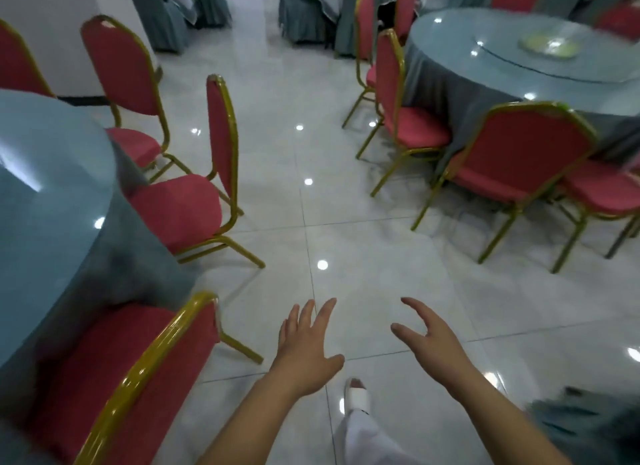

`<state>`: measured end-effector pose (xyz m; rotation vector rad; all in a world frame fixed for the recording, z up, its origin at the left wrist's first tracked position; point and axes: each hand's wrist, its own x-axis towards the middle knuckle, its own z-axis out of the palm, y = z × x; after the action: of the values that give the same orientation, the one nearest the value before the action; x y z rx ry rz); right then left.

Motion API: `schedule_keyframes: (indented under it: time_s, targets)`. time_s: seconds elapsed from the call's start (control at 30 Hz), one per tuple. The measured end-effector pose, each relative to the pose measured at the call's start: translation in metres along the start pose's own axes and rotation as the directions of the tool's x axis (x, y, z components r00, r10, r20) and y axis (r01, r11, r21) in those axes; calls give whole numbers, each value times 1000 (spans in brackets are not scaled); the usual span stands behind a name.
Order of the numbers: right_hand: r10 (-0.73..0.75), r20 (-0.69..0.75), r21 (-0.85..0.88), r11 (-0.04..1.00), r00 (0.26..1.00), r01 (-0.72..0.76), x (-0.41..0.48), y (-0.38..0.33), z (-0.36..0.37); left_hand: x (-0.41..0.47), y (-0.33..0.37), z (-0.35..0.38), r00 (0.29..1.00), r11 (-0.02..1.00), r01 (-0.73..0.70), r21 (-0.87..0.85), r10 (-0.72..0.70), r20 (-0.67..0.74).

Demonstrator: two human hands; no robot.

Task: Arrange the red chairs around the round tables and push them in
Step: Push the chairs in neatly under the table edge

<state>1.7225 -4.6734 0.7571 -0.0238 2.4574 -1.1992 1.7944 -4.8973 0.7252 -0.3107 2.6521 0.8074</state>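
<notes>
In the head view both hands are empty; the left hand hangs over the tiled floor with fingers straight and spread wide, and the right hand beside it is wide too, fingers a little bent, holding nothing; the red chairs stand on both sides of the aisle; the nearest chair is at lower left, its seat against the cloth of the left round table; the angled chair, farther along the same table, is turned sideways to it; at the right round table the front chair seems not fully pushed in; the risks, as I judge them: the floor looks glossy, so a pushed chair may slide too far, knock the table or drag the hanging cloth; the rear leg of the nearest chair sticks out near the person's foot, which may catch on it; the edges are blurred, so I cannot tell how deep each seat goes
</notes>
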Motion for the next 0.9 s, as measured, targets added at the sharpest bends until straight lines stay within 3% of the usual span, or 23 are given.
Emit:
schedule_keyframes:
  time_s: [0.17, 0.4, 0.63, 0.9]
  targets:
    - [-20, -66, 84, 996, 998, 26, 73, -1, -51, 78, 46, -7, 997, 1000, -16, 21, 14, 82]
    - [8, -86, 135, 991, 996, 4, 156, 12, -111, 170, 110, -18, 998, 992, 4, -125, 3, 58]
    - [125, -220, 267, 962, 967, -63, 188, 31, -158, 255, 174, -37, 974, 982, -146, -119, 164, 159]
    - [298, -419, 380, 915, 858, -132, 238, 32, -210, 386, 233, -44, 898, 942, -305, -143, 334, 286]
